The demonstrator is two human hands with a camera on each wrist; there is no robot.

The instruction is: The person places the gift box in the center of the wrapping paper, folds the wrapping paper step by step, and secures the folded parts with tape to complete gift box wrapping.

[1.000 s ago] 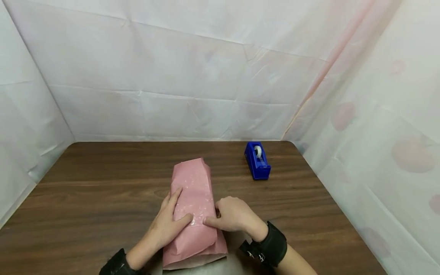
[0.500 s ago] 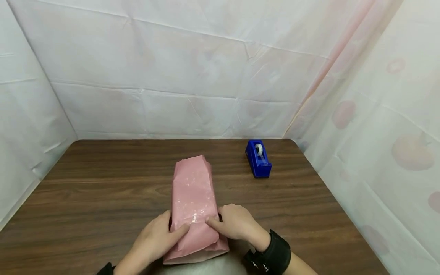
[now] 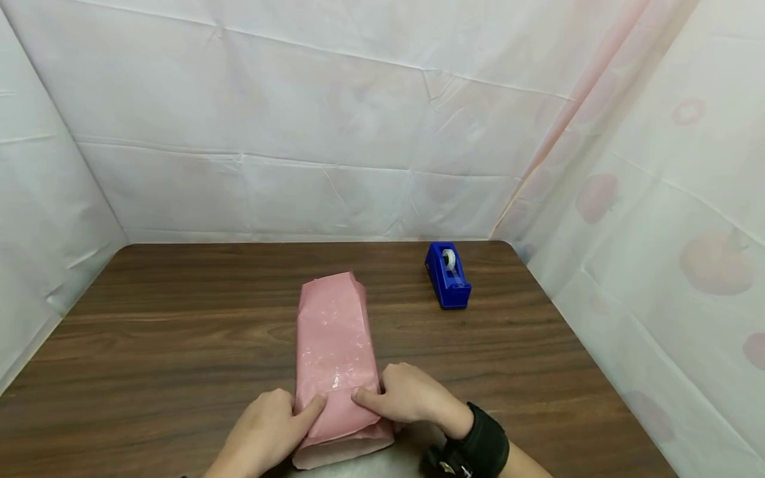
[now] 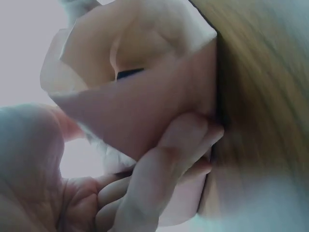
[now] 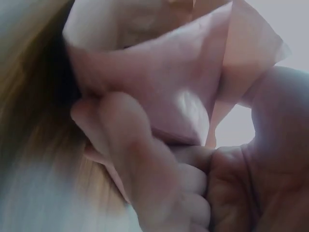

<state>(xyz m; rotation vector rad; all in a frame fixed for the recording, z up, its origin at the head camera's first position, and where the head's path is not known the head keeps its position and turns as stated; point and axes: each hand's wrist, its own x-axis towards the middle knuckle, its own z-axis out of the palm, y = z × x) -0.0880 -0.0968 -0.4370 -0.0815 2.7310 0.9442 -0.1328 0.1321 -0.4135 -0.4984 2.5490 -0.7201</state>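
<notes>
A long pink paper package (image 3: 336,332) lies on the table with its open end toward me. Glossy patches show on its top face. My left hand (image 3: 269,421) grips the near left side, thumb on top. Its fingers (image 4: 178,140) bend along the side paper in the left wrist view. Opposite it, my right hand (image 3: 412,395) holds the near right side, thumb also on top and fingers (image 5: 128,125) against the side. The left wrist view looks into the package opening (image 4: 145,41), where pale inner paper and a small dark patch show. Most of the contents are hidden.
A blue tape dispenser (image 3: 448,275) with a roll of clear tape stands at the back right of the brown wood-grain table (image 3: 179,318). Pale cloth curtains (image 3: 323,126) hang behind the table and on both sides. A black band (image 3: 484,441) wraps my right wrist.
My left hand has slid from the package's upper left side down to its near end, fingers now around the side. The right hand has shifted slightly toward me. The open end looks rounder.
</notes>
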